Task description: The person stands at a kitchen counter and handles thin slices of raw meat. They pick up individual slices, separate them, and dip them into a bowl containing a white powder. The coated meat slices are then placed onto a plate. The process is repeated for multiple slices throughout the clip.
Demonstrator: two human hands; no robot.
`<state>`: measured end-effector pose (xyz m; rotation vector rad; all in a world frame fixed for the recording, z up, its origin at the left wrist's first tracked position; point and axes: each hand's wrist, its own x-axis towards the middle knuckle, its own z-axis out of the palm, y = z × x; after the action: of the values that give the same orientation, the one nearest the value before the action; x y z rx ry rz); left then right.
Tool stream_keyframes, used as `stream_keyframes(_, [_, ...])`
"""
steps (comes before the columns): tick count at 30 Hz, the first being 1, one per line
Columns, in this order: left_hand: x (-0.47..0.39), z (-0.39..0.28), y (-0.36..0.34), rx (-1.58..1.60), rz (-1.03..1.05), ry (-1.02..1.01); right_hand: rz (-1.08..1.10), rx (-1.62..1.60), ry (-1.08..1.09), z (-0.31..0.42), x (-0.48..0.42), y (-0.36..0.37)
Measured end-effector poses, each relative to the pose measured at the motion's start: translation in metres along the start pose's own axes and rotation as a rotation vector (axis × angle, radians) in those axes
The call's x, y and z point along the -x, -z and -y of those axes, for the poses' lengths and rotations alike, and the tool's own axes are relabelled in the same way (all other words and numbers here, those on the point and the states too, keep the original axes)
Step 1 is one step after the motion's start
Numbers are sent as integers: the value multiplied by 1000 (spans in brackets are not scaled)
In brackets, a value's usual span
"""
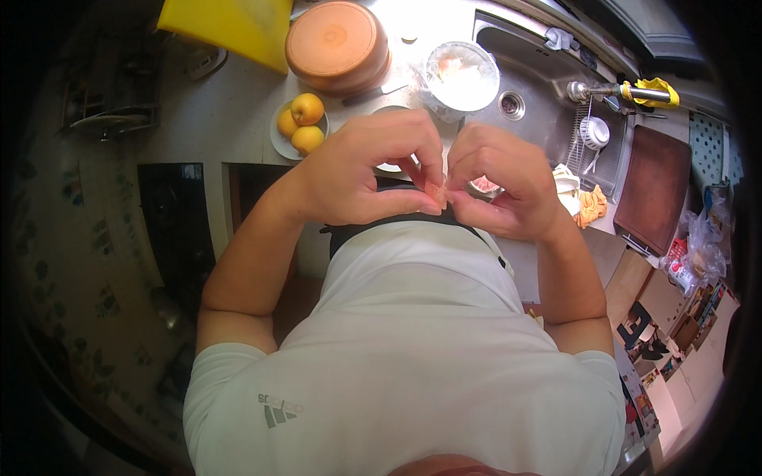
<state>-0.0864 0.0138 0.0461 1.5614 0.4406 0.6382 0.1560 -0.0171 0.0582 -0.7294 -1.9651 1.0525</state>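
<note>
Over the counter's front edge, close to my waist, both hands meet at the fingertips. My left hand [381,160] pinches a small pinkish-orange citrus segment [436,193] between thumb and fingers. Against its right edge, my right hand [506,178] presses thumb and forefinger together, gripping the thin edge there. A larger piece of pink-fleshed citrus [485,185] with a pale rim shows through the gap in my right hand; whether that hand holds it or it lies behind is unclear. Beneath my left hand is a mostly hidden white plate [390,168].
A bowl [275,134] of yellow-orange fruit [308,109] stands left, near a knife [363,95] and an upturned brown pot [336,44]. Ahead is a bag-lined container [464,77] with peel-like scraps. The steel sink [536,77] lies right, cloths [591,206] at its near edge.
</note>
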Motion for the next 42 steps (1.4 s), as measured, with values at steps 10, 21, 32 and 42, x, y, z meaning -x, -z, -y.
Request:
stream_keyframes(10, [-2, 9, -1, -125, -100, -50, -95, 116, -2, -15, 8, -6])
stream_keyframes(21, [20, 61, -13, 96, -217, 156, -215, 182, -88, -56, 32, -33])
stream_keyframes(32, [48, 191, -17, -274, -318, 497, -148, 345, -147, -104, 60, -55])
stream_keyframes(42, [36, 161, -27, 585, -474, 689, -118, 382, -155, -119, 74, -75])
